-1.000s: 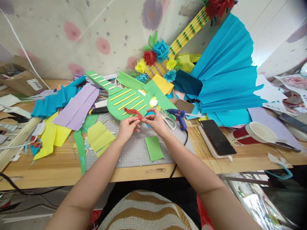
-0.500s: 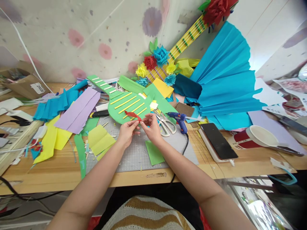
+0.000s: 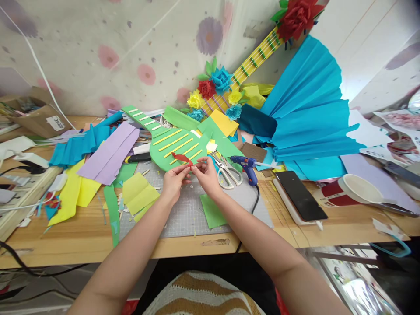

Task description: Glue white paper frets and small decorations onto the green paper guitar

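A small strip of red crepe paper [image 3: 182, 158] is pinched between the fingertips of both hands. My left hand [image 3: 175, 180] grips its near end from the left, thumb against fingers. From the right, my right hand [image 3: 206, 173] closes on the same end, its fingers bent. The strip's loose end points away to the left, over a green paper guitar [image 3: 173, 146] with yellow strips on its body and white ones on its neck. Scissors [image 3: 228, 170] with white handles lie just right of my right hand, beside a blue glue gun [image 3: 246, 165].
A grey cutting mat [image 3: 183, 221] lies under my hands, with yellow-green paper [image 3: 138, 191] and a green square [image 3: 212, 212] on it. To the right are a phone [image 3: 301, 195] and a paper cup [image 3: 351, 190]. A flowered yellow guitar [image 3: 254, 61] leans on the wall.
The view has shifted slightly, so everything sits a little lower and further right. Both hands keep their pinch on the red strip, with hardly any movement.
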Demonstrator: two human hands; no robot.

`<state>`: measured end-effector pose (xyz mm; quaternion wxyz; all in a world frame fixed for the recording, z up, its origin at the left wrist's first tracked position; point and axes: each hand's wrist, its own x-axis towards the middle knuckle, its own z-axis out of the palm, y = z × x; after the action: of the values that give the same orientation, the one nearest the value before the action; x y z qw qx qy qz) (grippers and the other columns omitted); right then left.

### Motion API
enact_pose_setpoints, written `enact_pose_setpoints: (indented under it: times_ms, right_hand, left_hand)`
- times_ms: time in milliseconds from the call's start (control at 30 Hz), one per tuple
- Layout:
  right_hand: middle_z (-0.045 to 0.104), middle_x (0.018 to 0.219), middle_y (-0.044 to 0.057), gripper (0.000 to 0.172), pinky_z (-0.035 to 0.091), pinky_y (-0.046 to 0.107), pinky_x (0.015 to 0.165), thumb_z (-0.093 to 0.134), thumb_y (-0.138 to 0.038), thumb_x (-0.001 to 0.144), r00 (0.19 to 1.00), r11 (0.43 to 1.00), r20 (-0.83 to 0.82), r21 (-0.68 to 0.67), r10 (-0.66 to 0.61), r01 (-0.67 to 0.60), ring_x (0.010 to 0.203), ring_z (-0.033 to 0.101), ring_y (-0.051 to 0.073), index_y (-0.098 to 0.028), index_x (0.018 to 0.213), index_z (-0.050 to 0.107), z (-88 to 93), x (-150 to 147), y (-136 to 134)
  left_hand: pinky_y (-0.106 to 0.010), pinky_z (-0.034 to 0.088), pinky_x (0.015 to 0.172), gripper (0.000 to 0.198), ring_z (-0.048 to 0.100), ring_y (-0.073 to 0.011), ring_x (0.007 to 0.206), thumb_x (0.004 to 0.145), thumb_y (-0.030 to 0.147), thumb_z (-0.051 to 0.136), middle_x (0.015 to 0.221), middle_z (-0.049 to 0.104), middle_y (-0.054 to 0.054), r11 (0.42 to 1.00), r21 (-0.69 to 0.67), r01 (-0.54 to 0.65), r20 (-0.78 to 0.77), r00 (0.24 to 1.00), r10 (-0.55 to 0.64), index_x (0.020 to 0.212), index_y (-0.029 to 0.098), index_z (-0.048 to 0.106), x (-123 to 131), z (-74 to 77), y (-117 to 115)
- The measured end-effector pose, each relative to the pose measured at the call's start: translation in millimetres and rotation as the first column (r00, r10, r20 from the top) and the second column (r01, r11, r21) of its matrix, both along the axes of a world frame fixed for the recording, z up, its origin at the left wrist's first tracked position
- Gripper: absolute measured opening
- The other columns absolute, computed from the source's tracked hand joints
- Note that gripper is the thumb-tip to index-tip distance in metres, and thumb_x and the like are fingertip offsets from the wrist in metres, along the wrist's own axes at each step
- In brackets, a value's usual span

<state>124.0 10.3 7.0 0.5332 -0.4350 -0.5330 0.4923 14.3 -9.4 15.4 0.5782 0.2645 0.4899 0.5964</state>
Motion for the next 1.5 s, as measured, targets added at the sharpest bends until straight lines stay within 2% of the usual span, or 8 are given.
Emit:
enact_pose_setpoints:
  times_ms: [167,267,333,433,600,867,1033,1500]
  right_hand:
    - [0.055,0.107,0.007,0.028,0.045,0.034,0.082,0.053,-0.021,0.071,0.937,0.937,0.347,0.313,0.041,-0.157,0.097,0.053,0.018,-0.021,0.098,0.049,28.7,20,10]
    - [0.055,0.118,0.007,0.040,0.035,0.039,0.097,0.056,-0.021,0.072,0.735,0.764,0.658,0.388,0.162,-0.515,0.117,0.043,0.022,-0.022,0.112,0.050,48.6,29,17]
    - [0.061,0.107,0.007,0.045,0.035,0.040,0.096,0.059,-0.023,0.073,0.602,0.723,0.778,0.311,0.179,-0.617,0.110,0.047,0.023,-0.020,0.117,0.050,57.1,31,21]
    - [0.064,0.089,0.006,0.039,0.038,0.037,0.087,0.060,-0.029,0.076,0.516,0.764,0.837,0.212,0.180,-0.609,0.092,0.053,0.020,-0.017,0.113,0.054,62.5,33,25]
    - [0.059,0.074,0.000,0.019,0.037,0.024,0.066,0.053,-0.029,0.080,0.541,0.866,0.808,0.081,0.232,-0.493,0.070,0.052,0.013,-0.018,0.095,0.059,64.1,37,24]
    - [0.059,0.079,0.000,0.022,0.033,0.022,0.060,0.041,-0.032,0.087,0.471,0.808,0.849,0.096,0.238,-0.581,0.068,0.051,0.013,-0.022,0.105,0.049,52.0,41,21]
    - [0.062,0.096,0.004,0.037,0.033,0.024,0.063,0.055,-0.047,0.077,0.447,0.844,0.879,0.111,0.163,-0.525,0.077,0.057,0.017,-0.022,0.102,0.049,47.0,42,18]
    - [0.058,0.073,-0.002,0.009,0.033,0.023,0.057,0.048,-0.029,0.076,0.624,0.944,0.768,0.082,0.145,-0.319,0.063,0.052,0.012,-0.021,0.079,0.047,39.7,28,15]
  left_hand:
    - [-0.018,0.045,0.042,0.036,0.050,-0.0060,0.051,0.049,0.030,0.079,0.069,0.065,-0.003,0.995,0.032,0.095,-0.082,0.992,-0.092,0.080,0.013,0.071,-9,0.3,2]
    - [-0.019,0.046,0.043,0.039,0.052,-0.0072,0.053,0.048,0.034,0.080,0.067,0.064,-0.003,0.983,0.013,0.185,-0.126,0.975,-0.182,0.078,0.012,0.070,-14,1.1,2]
    - [-0.020,0.046,0.044,0.041,0.052,-0.0078,0.053,0.048,0.036,0.080,0.066,0.064,-0.003,0.977,-0.002,0.215,-0.160,0.964,-0.213,0.078,0.011,0.070,-17,2.8,2]
    - [-0.020,0.046,0.044,0.042,0.052,-0.0076,0.053,0.048,0.037,0.079,0.068,0.065,-0.004,0.972,-0.016,0.234,-0.194,0.953,-0.232,0.081,0.011,0.070,-20,6.7,1]
    - [-0.020,0.046,0.043,0.037,0.053,-0.0087,0.055,0.051,0.033,0.078,0.069,0.065,-0.004,0.974,-0.026,0.223,-0.214,0.951,-0.223,0.079,0.011,0.069,-20,9.0,-1]
    - [-0.021,0.047,0.043,0.030,0.054,-0.0075,0.052,0.059,0.027,0.073,0.079,0.067,-0.006,0.977,-0.045,0.210,-0.222,0.951,-0.215,0.084,0.011,0.068,-20,6.6,-2]
    - [-0.020,0.048,0.044,0.031,0.056,-0.0092,0.053,0.059,0.028,0.074,0.065,0.065,-0.004,0.981,-0.036,0.190,-0.241,0.951,-0.193,0.085,0.011,0.069,-21,5.0,-1]
    - [-0.024,0.048,0.046,0.032,0.058,-0.0104,0.050,0.064,0.035,0.069,0.066,0.067,-0.004,0.988,0.076,0.136,-0.425,0.900,-0.091,0.085,0.012,0.068,-19,-4.7,3]
